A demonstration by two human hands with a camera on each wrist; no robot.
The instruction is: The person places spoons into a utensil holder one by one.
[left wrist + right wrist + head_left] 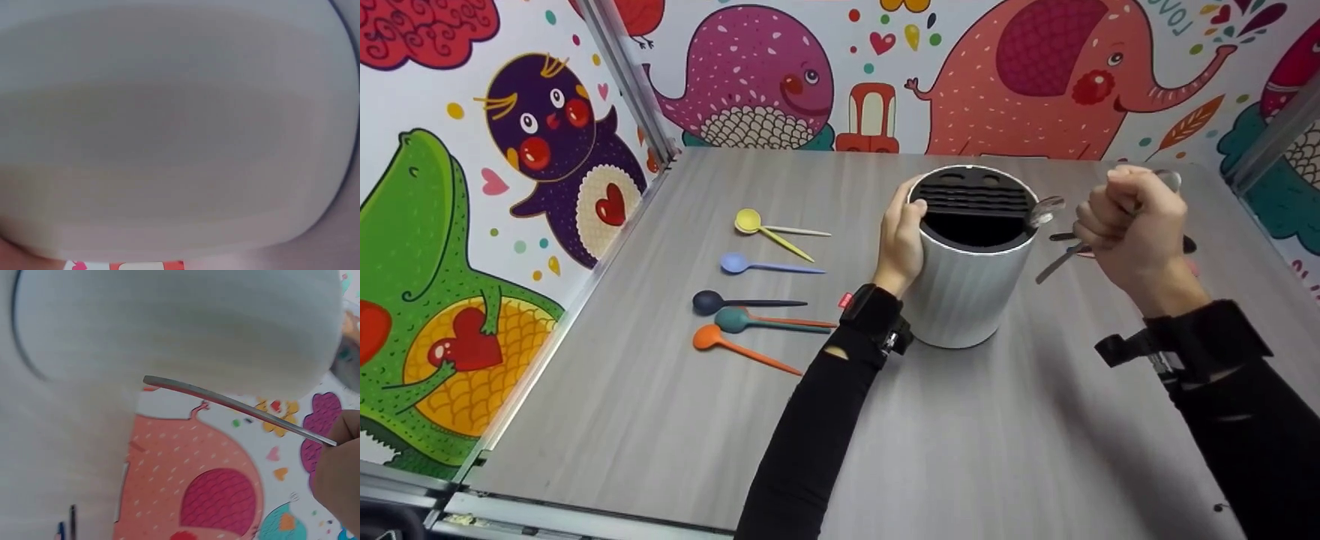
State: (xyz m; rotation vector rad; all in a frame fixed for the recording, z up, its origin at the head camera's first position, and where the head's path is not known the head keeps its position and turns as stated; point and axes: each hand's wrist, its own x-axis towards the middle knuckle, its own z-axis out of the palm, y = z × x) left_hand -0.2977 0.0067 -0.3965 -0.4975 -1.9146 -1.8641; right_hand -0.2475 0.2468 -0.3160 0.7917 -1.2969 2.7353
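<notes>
A white ribbed utensil holder [964, 292] with a black slotted insert [975, 199] stands on the table. My left hand [901, 240] grips its left side, thumb at the rim. The holder's pale wall [180, 140] fills most of the left wrist view. To the right of the holder my right hand [1136, 225] grips a metal spoon [1057, 264], its handle slanting down to the left and its bowl showing above the fist. The handle also crosses the right wrist view below the holder. A metal spoon bowl [1046, 211] sticks out at the holder's right rim.
Left on the table lie plastic spoons: yellow [748, 221], lilac [735, 262], navy [709, 302], teal [731, 319] and orange [707, 337]. Behind my right hand, dark utensil parts [1061, 237] are partly hidden. Printed cartoon walls [877, 75] border the table's back and sides.
</notes>
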